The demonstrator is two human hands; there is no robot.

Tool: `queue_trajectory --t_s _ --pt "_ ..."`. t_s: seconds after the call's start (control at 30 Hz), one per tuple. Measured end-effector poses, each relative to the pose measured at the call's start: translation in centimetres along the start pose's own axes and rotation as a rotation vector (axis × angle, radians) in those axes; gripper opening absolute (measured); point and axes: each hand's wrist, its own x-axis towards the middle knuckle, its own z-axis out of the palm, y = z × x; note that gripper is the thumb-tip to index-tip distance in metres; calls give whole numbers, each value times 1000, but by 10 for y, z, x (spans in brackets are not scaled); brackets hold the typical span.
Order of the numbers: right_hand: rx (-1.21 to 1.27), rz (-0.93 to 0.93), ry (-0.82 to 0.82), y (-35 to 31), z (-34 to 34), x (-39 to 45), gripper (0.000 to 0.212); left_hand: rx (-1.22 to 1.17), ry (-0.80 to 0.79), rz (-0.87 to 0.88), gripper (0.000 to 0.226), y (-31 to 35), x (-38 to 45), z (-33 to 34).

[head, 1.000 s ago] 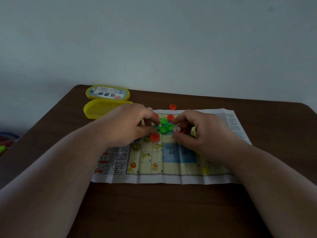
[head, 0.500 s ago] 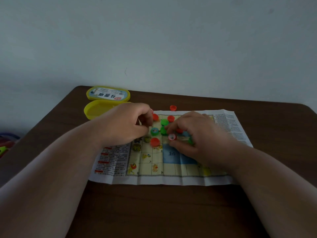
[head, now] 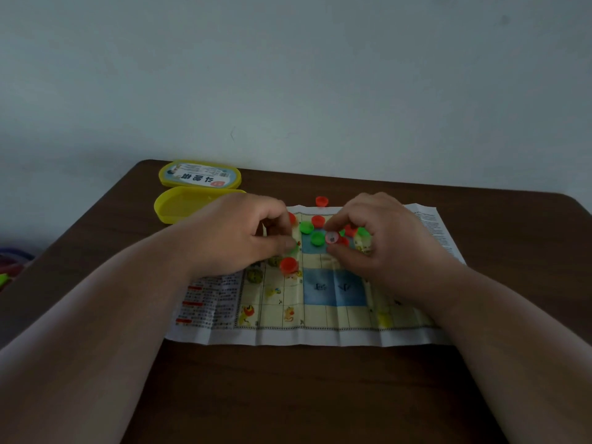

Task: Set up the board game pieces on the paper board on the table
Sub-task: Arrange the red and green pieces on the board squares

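Note:
The paper board [head: 320, 299] lies flat on the brown table. Small red and green round pieces cluster at its far middle: a green piece [head: 306, 226], another green piece [head: 317, 238], a red piece [head: 317, 221]. One red piece [head: 288, 264] sits closer on the left. My right hand [head: 384, 248] pinches a red piece with a sticker face [head: 332, 237] between thumb and forefinger, just above the cluster. My left hand [head: 237, 235] pinches a green piece [head: 294, 249], mostly hidden under the thumb.
A lone red piece [head: 321, 201] rests on the table past the board's far edge. The yellow box lid [head: 200, 176] and the open yellow box base [head: 179, 205] stand at the far left. Coloured objects [head: 9, 267] show beyond the table's left edge.
My right hand carried the red sticker piece down toward me, then back up to the far cluster. My left fingers closed over the green piece that lay beside them.

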Motion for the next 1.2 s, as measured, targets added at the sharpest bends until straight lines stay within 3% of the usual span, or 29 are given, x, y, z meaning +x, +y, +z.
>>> queue_trajectory --t_s 0.17,0.53,0.73,0.9,1.03,1.13,1.2 --pt "-28 -1 -53 4 0 0 22 64 -139 -1 31 9 -4 2" --pt "-95 1 -103 16 -10 -2 22 -126 -13 7 22 10 -7 -3" --pt "-72 48 -130 25 -15 -1 44 15 -91 22 34 20 -6 8" --pt "-40 83 57 28 -5 1 32 151 -39 153 50 20 -1 12" --pt "-139 74 20 22 7 3 41 305 -89 149 56 21 4 16" --pt "-180 77 -20 17 9 5 41 309 -86 159 70 20 5 19" --pt "-186 93 -23 17 9 7 37 289 -67 156 66 18 6 19"
